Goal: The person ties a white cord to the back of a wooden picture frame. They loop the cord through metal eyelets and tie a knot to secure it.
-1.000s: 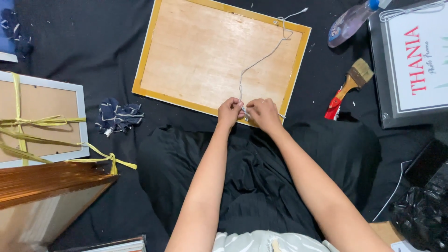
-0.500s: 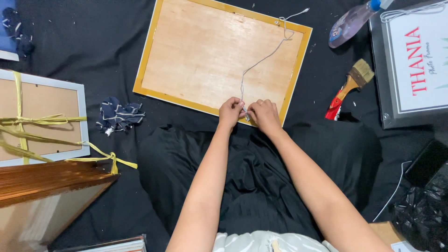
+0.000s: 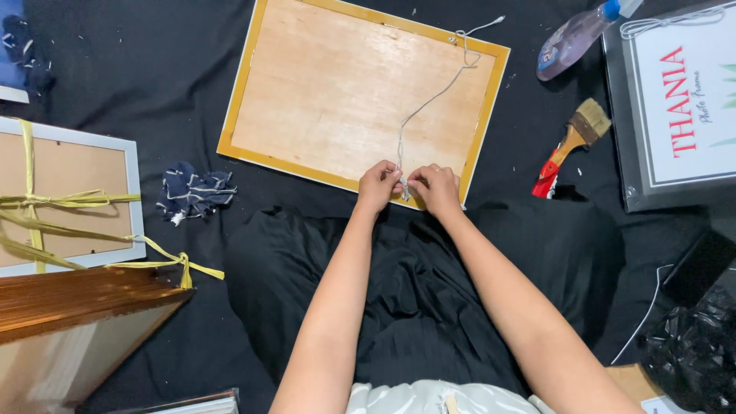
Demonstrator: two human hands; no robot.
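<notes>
A black cloth (image 3: 138, 92) covers the floor where I sit, and the back of a picture frame (image 3: 345, 100) with a yellow edge lies face down in the upper middle of the view. My left hand (image 3: 378, 186) and right hand (image 3: 435, 188) meet at its lower edge, fingers pinched narrow on the end of a thin white string (image 3: 429, 103). The string runs up and right to the frame's top corner, where it seems to be fixed, though the fastening is too small to make out.

To do this well, I judge I should keep the string lightly taut while I work the knot, hold both pinches close to the edge, and pull evenly so the frame does not slide on the cloth.

At upper right lies a spray bottle (image 3: 575, 34) on its side, with a hint of liquid; how full I cannot tell. Below it rests a paintbrush (image 3: 571, 146) with a red handle. A black plastic bag (image 3: 694, 353) sits at lower right, its contents hidden. At left, a second frame (image 3: 69, 199) is tied with yellow ribbon (image 3: 46, 201), and a crumpled blue rag (image 3: 193, 192) lies beside it.
</notes>
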